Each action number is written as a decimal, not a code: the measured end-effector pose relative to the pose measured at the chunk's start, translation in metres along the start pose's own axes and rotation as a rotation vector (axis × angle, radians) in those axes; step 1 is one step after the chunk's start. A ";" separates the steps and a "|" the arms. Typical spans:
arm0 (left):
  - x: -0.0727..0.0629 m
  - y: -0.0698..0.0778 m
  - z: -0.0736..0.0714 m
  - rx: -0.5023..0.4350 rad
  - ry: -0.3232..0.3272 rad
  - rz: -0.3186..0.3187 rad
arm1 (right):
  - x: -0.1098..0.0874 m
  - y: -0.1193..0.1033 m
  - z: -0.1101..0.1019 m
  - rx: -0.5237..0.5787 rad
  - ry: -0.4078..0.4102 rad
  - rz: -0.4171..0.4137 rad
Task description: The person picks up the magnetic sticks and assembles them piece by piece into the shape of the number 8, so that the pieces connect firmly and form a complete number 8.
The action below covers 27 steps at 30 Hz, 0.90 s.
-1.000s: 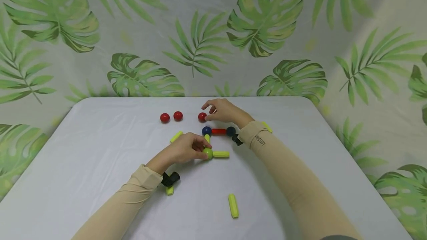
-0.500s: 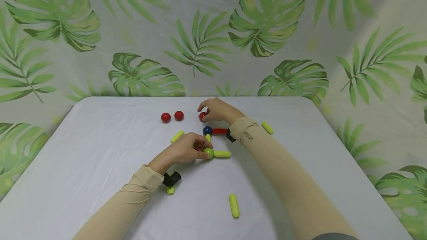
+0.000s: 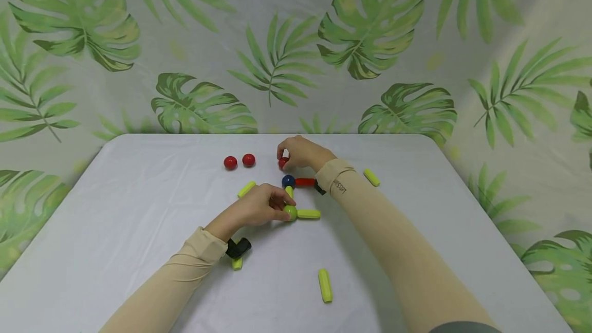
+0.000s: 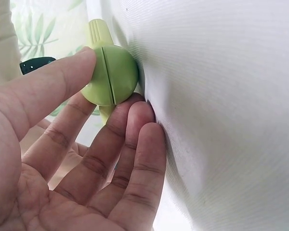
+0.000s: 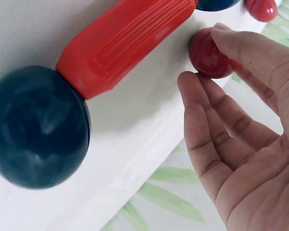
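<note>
My left hand [image 3: 259, 205] pinches a green ball [image 4: 118, 74] between thumb and fingers, low on the white cloth. From that ball, one yellow-green stick [image 3: 309, 214] points right and another yellow-green stick [image 3: 289, 192] runs back to a blue ball [image 3: 288, 181]. A red stick [image 3: 304, 182] extends rightward from the blue ball to a dark blue ball [image 5: 36, 127], which the right sleeve hides in the head view. Behind this assembly my right hand [image 3: 302, 151] grips a loose red ball [image 5: 209, 57] with thumb and fingers, at the table surface.
Two red balls [image 3: 230, 163] lie at the back left. Loose yellow-green sticks rest around the hands: one stick [image 3: 246, 189] behind the left hand, one [image 3: 371, 177] far right, one [image 3: 325, 285] in front, and another stick [image 3: 237, 263] below the left wrist camera.
My right hand has moved slightly left and its fingers have closed around the red ball. The left hand stays on the green ball.
</note>
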State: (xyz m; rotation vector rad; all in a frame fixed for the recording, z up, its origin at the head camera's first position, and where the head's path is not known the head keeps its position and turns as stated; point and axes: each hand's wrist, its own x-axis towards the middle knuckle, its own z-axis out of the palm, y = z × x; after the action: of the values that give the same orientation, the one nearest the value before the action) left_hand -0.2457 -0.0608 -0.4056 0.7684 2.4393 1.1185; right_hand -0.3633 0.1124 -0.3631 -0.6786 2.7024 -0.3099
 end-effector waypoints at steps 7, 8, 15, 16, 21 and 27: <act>0.001 0.000 0.001 -0.006 0.005 -0.023 | -0.005 0.005 -0.004 -0.017 0.007 -0.006; 0.001 0.000 0.001 -0.005 0.006 -0.025 | -0.006 0.006 -0.005 -0.014 0.009 -0.007; 0.001 0.002 0.000 -0.002 0.002 -0.042 | -0.017 0.013 -0.010 0.025 0.016 -0.016; 0.001 0.002 0.000 -0.004 0.002 -0.042 | -0.019 0.014 -0.011 0.032 0.015 -0.017; 0.001 0.001 0.000 0.001 0.007 -0.048 | -0.029 0.019 -0.016 0.068 0.014 -0.032; 0.000 0.003 0.000 0.000 0.003 -0.067 | -0.044 0.031 -0.020 0.077 0.018 -0.050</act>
State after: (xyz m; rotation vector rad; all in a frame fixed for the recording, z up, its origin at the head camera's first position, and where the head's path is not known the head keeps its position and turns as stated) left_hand -0.2450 -0.0588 -0.4038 0.6804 2.4488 1.0959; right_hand -0.3474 0.1632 -0.3424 -0.7258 2.6780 -0.4319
